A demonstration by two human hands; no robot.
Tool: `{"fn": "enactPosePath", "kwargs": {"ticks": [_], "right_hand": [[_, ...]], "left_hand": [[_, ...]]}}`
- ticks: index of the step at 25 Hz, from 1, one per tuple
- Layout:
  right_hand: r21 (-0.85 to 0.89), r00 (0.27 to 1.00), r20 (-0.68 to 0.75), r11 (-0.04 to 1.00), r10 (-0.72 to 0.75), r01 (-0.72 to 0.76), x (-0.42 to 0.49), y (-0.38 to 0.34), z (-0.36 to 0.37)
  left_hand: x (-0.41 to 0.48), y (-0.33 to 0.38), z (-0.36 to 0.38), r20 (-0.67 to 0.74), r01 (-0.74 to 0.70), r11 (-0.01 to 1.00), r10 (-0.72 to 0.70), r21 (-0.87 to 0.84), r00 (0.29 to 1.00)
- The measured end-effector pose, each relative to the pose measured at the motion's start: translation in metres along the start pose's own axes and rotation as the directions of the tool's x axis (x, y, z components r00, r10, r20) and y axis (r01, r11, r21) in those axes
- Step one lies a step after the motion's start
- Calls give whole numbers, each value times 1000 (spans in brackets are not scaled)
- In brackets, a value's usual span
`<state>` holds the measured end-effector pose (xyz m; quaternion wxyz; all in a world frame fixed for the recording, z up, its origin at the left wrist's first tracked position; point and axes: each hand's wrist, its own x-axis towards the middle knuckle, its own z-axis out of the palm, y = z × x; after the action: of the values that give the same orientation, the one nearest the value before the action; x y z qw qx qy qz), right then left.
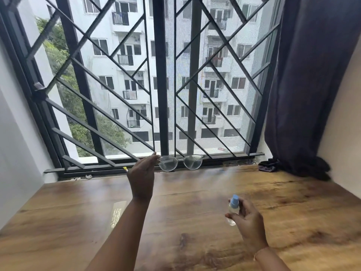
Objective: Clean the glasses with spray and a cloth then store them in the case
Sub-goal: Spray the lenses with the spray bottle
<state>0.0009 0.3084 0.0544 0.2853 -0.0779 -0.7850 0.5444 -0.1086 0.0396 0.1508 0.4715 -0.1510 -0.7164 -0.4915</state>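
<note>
now, the spraying step looks to be in hand. a person stands at a wooden table (78, 202) pushed up against a black window grille (162, 94).

the left hand (142, 177) is raised just in front of the foot of the grille. its thumb and fingertips pinch one outer end of a pair of clear-framed glasses (168, 163). the lenses hang level and face the person, held in the air, clear of the table.

the right hand (248, 222) sits well back from the grille and lower, fingers curled round a small clear spray bottle (233, 207) with a blue nozzle aimed toward the lenses. whether a finger is pressing the pump cannot be told. a faint haze seems to lie between nozzle and lenses.

at the right end of the grille's foot, beside a dark curtain (304, 85), lies a small dark bundle (266, 165). it may be the cloth or the case, though it is too blurred to say.

judging from this, wiping has not begun. the next move calls for setting the bottle down, freeing the right hand to take up a cloth, and keeping the pinch steady on the frame so the fingers stay off the wet lenses.
</note>
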Motion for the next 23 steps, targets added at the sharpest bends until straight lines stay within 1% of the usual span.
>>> {"fn": "enactPosePath", "kwargs": {"ticks": [5, 9, 14, 23], "right_hand": [[8, 993, 69, 995, 99, -100, -5, 18, -6], [0, 989, 95, 993, 114, -114, -8, 23, -11], [-33, 978, 123, 985, 170, -167, -7, 45, -14], [-12, 976, 146, 987, 163, -163, -5, 61, -14]], "left_hand": [[-4, -1, 1, -1, 6, 1000, -6, -20, 1000], [-5, 2, 0, -11, -10, 999, 9, -54, 1000], [-9, 0, 4, -22, -2, 999, 1, -45, 1000], [-9, 0, 4, -14, 21, 997, -22, -68, 1000]]}}
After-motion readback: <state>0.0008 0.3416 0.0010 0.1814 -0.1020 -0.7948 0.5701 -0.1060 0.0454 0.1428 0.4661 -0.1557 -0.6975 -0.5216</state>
